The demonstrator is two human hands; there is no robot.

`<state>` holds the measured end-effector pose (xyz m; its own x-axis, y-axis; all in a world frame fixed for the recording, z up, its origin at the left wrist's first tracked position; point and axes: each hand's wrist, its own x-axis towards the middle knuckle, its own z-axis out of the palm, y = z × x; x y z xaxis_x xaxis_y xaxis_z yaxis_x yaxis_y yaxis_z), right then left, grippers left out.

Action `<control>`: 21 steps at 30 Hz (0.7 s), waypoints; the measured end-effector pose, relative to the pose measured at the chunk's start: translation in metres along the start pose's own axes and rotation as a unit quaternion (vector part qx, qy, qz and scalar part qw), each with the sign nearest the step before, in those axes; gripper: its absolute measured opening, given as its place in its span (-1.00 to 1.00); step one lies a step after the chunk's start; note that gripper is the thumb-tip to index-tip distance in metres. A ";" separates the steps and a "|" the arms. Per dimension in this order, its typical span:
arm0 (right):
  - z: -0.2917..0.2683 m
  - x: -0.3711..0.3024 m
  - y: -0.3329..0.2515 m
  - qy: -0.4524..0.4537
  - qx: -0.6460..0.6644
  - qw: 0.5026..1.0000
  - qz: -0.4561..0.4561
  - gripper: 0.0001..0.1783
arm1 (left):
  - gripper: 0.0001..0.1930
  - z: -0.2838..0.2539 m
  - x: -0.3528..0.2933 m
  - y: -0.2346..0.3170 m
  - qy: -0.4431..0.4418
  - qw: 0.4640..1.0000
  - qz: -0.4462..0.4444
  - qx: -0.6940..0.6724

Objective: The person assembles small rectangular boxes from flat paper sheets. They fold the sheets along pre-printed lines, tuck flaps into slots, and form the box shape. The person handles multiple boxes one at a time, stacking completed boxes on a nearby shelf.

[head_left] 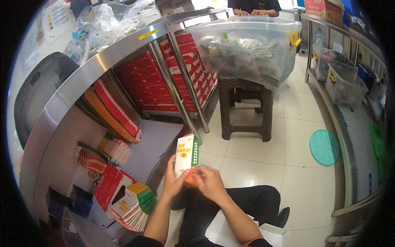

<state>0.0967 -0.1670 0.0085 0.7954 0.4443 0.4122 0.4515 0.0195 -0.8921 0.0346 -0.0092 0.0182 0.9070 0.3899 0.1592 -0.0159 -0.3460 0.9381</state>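
A small upright carton (186, 154), white and yellow with a green side and an orange bottom, is held above my lap. My left hand (173, 181) grips its lower left side. My right hand (210, 181) is closed on its orange bottom flap. Both forearms come in from the lower edge. My legs in dark trousers (230, 206) are below the carton.
A steel table edge (82, 78) curves along the left, with stacks of flat red and white cartons (119, 111) beneath it. Fanned flat cartons (133, 206) lie lower left. A clear bin of packets (247, 49) sits on a brown stool (246, 109). A teal lid (324, 147) lies on the floor. Another person's hands (253, 12) show at the top.
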 end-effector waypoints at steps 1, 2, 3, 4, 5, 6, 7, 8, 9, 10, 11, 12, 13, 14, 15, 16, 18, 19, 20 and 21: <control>0.000 0.000 0.002 0.002 0.012 1.000 0.004 -0.84 | -0.21 0.000 0.001 -0.002 -0.007 1.000 0.011 0.007; 0.001 0.000 0.004 0.004 0.024 1.000 0.009 -0.84 | -0.20 -0.001 0.003 -0.005 -0.015 1.000 0.022 0.014; 0.002 0.000 0.006 0.007 0.036 0.999 0.014 -0.85 | -0.20 -0.001 0.005 -0.007 -0.023 0.999 0.033 0.020; 0.002 0.000 0.006 0.013 0.044 0.999 0.002 -0.86 | -0.19 0.000 0.005 -0.005 -0.035 0.999 0.033 0.010; 0.003 0.001 0.005 0.020 0.053 0.998 -0.009 -0.86 | -0.18 0.001 0.004 -0.002 -0.047 0.998 0.033 -0.001; 0.003 0.002 0.004 0.028 0.061 0.998 -0.021 -0.87 | -0.16 0.002 0.003 0.000 -0.059 0.998 0.033 -0.012; 0.004 0.001 0.004 0.015 0.072 0.997 -0.012 -0.88 | -0.14 -0.001 0.001 -0.004 -0.058 0.997 0.044 -0.011; 0.004 0.001 0.004 0.002 0.083 0.997 -0.004 -0.88 | -0.11 -0.004 0.000 -0.009 -0.057 0.997 0.056 -0.008; 0.004 0.002 0.003 -0.011 0.095 0.995 0.004 -0.89 | -0.08 -0.007 -0.002 -0.013 -0.054 0.996 0.067 -0.005; 0.001 0.006 0.002 -0.016 0.090 0.996 0.003 -0.89 | -0.05 -0.009 0.000 -0.011 -0.061 0.994 0.088 0.036; 0.001 0.002 0.007 -0.028 0.086 0.996 0.016 -0.89 | -0.02 -0.011 -0.001 -0.013 -0.068 0.990 0.095 0.075; 0.000 0.000 0.010 -0.040 0.083 0.995 0.028 -0.88 | 0.00 -0.013 0.000 -0.015 -0.076 0.986 0.100 0.114; -0.005 0.001 0.007 -0.026 0.090 0.994 0.047 -0.87 | 0.04 -0.009 0.005 -0.019 -0.078 0.987 0.092 0.105; -0.007 0.000 0.011 -0.014 0.107 0.994 0.036 -0.87 | 0.08 -0.007 0.008 -0.022 -0.076 0.988 0.080 0.104; -0.010 0.000 0.009 -0.013 0.120 0.992 0.020 -0.87 | 0.08 -0.010 0.007 -0.017 -0.078 0.986 0.077 0.124; -0.013 0.001 0.004 -0.018 0.140 0.989 0.032 -0.88 | 0.09 -0.010 0.007 -0.015 -0.076 0.984 0.083 0.136; -0.015 -0.001 -0.001 -0.028 0.140 0.988 0.062 -0.89 | 0.11 -0.008 0.006 -0.010 -0.073 0.990 0.082 0.090; -0.014 -0.001 0.004 -0.031 0.154 0.985 0.069 -0.87 | 0.11 -0.010 0.003 -0.005 -0.071 0.991 0.085 0.072; -0.013 -0.001 0.010 -0.030 0.161 0.984 0.072 -0.86 | 0.12 -0.010 0.002 0.000 -0.067 0.989 0.092 0.095; -0.013 -0.003 0.010 -0.031 0.175 0.981 0.079 -0.85 | 0.13 -0.010 0.001 0.007 -0.063 0.986 0.099 0.117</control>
<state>0.1038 -0.1798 0.0007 0.8132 0.5195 0.2621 0.1498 0.2484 -0.9570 0.0306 -0.0025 0.0280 0.9414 0.1904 0.2785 -0.1136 -0.5983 0.7932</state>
